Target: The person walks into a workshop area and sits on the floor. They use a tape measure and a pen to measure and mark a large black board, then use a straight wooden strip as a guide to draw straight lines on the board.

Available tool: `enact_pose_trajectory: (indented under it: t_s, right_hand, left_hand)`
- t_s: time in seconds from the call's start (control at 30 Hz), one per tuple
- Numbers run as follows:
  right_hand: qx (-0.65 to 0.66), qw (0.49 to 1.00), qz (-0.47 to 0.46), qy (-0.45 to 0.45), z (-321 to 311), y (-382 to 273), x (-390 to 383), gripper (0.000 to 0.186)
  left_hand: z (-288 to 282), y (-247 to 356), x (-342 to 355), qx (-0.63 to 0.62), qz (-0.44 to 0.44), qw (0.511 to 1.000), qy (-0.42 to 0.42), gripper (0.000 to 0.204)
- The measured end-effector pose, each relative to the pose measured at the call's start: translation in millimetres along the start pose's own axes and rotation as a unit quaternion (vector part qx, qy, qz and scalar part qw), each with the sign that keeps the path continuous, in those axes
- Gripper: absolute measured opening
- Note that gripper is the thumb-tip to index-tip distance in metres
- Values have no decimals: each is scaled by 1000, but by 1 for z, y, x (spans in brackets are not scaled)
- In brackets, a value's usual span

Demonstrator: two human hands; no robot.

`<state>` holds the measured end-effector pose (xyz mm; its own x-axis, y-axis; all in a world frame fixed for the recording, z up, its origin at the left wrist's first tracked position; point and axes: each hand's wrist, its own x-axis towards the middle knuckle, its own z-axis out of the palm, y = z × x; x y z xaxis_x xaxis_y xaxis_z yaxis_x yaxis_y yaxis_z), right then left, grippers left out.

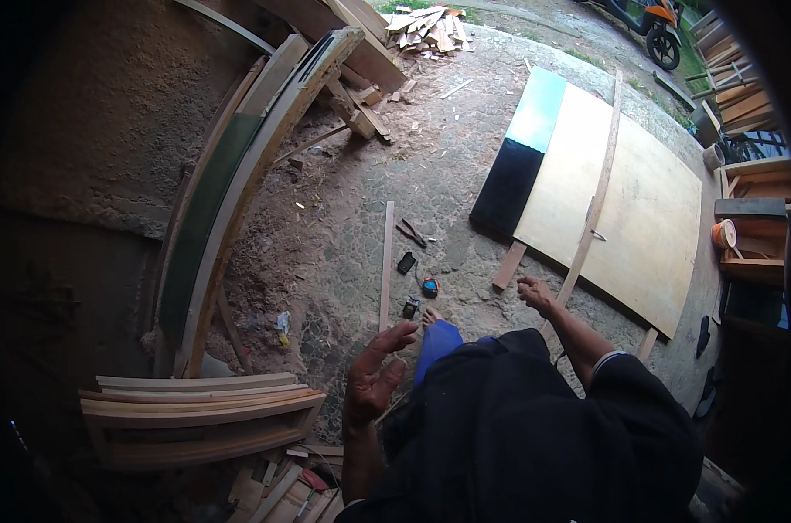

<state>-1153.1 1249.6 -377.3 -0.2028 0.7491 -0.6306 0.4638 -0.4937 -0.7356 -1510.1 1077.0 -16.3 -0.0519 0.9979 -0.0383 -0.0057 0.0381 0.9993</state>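
The left hand (374,376), its fingers loosely curled, hovers near a narrow wooden strip (387,261) on the rough floor (361,183). The right hand (538,295) is beside a long batten (600,193) crossing a pale wooden panel (653,209). Pliers (409,233), a small black case (406,262) and a blue-and-black tape measure (429,288) lie right of the strip.

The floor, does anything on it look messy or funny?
A bit messy: pliers and a tape measure lie loose ahead of the bare foot, where someone could step. A crumpled whitish scrap on the left looks like litter.
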Motion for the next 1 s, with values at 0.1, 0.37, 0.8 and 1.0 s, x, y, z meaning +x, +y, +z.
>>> enact_pose_trajectory:
  t_s: [0.1, 0.37, 0.8, 1.0]
  right_hand:
    - [72, 989, 130, 26, 20, 5, 1, 39]
    - [194, 916, 323, 139, 52, 13, -5, 23]
    - [435, 782, 342, 286, 90, -138, 217, 26]
    - [567, 631, 334, 411, 143, -209, 268, 34]
  left_hand:
    - [-5, 107, 105, 3, 194, 960, -201, 51]
    - [51, 154, 281, -325, 398, 834, -203, 36]
    - [-31, -51, 755, 261, -45, 883, -387, 55]
    - [-6, -166, 840, 269, -181, 766, -555, 56]
